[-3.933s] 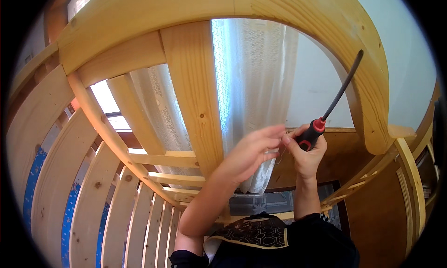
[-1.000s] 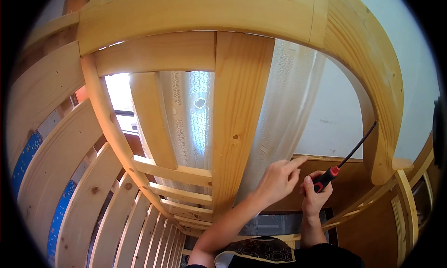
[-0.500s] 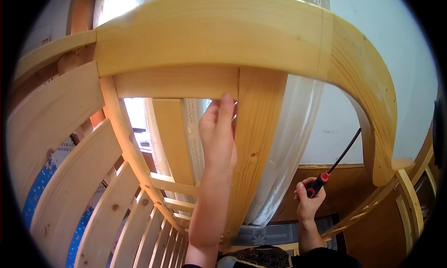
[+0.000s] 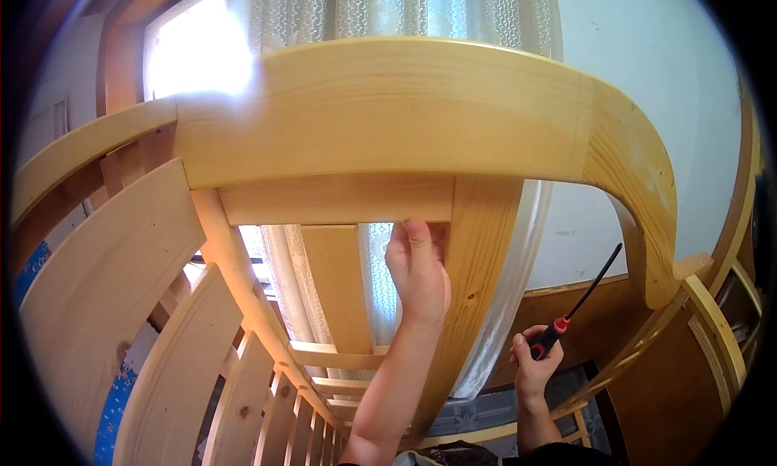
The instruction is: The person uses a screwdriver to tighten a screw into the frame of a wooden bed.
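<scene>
My left hand is raised to the lower edge of a pale wooden crosspiece, close to where it meets a broad wooden upright. Its fingers are bent together with the thumb up; whatever they pinch is hidden. Lower on the right, my right hand is wrapped round the black and red handle of a screwdriver. The screwdriver's dark shaft points up and to the right, its tip apart from the curved wooden end piece. Above both hands runs a thick wooden top rail.
Wooden slats form a side on the left, with blue patterned material behind them. A pale curtain hangs beyond the frame, beside a bright window. Another wooden rail curves along the right.
The whole view has shifted, so the wooden frame sits lower in it. My left hand stays at the crosspiece, its thumb turned more into view. My right hand still holds the screwdriver.
</scene>
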`<move>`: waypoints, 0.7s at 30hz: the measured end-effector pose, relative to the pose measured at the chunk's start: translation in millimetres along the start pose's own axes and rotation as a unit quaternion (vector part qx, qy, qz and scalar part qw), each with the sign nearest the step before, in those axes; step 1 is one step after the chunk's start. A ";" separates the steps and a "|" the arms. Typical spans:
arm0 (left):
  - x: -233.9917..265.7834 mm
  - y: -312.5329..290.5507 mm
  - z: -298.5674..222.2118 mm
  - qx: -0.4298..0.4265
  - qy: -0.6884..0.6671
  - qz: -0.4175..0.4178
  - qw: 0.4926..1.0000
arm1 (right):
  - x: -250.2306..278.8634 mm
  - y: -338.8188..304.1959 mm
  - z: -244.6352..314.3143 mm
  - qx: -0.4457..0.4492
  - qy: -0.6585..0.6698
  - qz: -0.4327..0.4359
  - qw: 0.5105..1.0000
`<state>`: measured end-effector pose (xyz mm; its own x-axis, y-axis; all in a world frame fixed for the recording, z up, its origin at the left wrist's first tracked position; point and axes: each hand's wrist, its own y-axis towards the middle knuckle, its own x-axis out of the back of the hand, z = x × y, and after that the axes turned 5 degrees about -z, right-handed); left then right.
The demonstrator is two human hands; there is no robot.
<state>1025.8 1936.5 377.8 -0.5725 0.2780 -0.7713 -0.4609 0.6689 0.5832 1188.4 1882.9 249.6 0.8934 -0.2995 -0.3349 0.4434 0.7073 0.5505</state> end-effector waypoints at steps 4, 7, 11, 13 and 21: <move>19.9 6.3 1.4 0.025 -0.038 0.038 0.998 | -16.2 -9.1 -2.1 -0.024 0.009 -0.006 1.000; 27.2 6.0 5.8 0.063 -0.062 0.038 0.995 | -24.4 -17.3 -4.4 -0.041 0.036 0.020 0.998; 28.1 5.9 0.2 0.091 -0.066 0.069 0.991 | -45.1 -24.3 4.3 -0.039 0.038 0.057 0.997; 25.7 -0.6 -10.8 0.111 0.006 0.061 0.992 | -48.0 -22.0 2.2 -0.034 0.034 0.096 0.994; 11.5 -39.3 -122.9 -0.021 0.459 0.120 0.880 | -111.6 -31.1 42.6 -0.119 0.134 0.335 0.925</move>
<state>954.0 1828.7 377.3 -0.9543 -0.2794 -0.1058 -0.2664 0.6355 0.7247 1078.0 1867.0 302.4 0.8978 0.4047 -0.1737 -0.2611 0.8068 0.5299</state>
